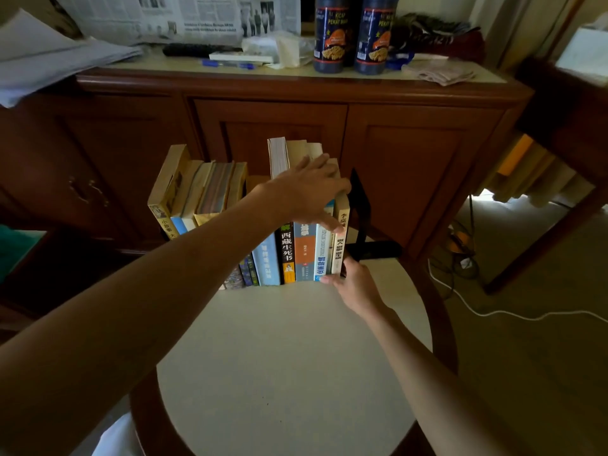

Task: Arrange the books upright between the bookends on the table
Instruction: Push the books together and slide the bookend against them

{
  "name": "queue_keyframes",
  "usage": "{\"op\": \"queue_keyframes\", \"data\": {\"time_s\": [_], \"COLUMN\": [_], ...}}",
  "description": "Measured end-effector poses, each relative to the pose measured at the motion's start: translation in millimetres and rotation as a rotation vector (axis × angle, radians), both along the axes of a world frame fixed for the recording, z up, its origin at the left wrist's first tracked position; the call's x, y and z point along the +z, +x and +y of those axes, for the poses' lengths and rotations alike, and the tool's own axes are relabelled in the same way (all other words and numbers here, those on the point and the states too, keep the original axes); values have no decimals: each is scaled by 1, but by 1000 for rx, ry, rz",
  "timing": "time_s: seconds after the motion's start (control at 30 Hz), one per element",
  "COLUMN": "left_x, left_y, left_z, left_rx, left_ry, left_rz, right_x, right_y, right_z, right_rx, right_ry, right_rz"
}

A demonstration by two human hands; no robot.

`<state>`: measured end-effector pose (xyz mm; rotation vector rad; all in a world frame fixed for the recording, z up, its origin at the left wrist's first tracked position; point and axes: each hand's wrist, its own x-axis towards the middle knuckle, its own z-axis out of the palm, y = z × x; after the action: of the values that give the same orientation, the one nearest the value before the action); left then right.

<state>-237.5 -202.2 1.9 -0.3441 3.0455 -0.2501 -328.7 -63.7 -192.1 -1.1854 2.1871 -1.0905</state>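
Observation:
A row of books (pixel 288 255) stands upright at the far edge of a round white table (pixel 289 357). Several yellowed books (pixel 197 189) at the left lean leftward. A black bookend (pixel 360 209) stands just right of the row, its foot lying on the table. My left hand (pixel 309 189) lies over the tops of the right-hand books, fingers spread, thumb down on a spine. My right hand (pixel 353 281) touches the bottom corner of the rightmost cream book (pixel 340 238), next to the bookend's foot. The left bookend is hidden.
A brown wooden cabinet (pixel 263 126) stands right behind the table, with newspapers (pixel 184 18), a pen and two dark bottles (pixel 353 34) on top. A white cable (pixel 493 311) runs over the floor at right. The table has a dark wooden rim.

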Motion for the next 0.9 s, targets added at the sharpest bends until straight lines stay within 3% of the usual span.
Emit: {"op": "queue_keyframes", "data": {"time_s": [0.9], "left_x": [-1], "left_y": [2], "left_z": [1], "left_rx": [21], "left_ry": [5], "left_rz": [8], "right_x": [-17], "right_y": [-2], "right_z": [-3], "right_rx": [-20], "right_ry": [-27], "right_rz": [104]}}
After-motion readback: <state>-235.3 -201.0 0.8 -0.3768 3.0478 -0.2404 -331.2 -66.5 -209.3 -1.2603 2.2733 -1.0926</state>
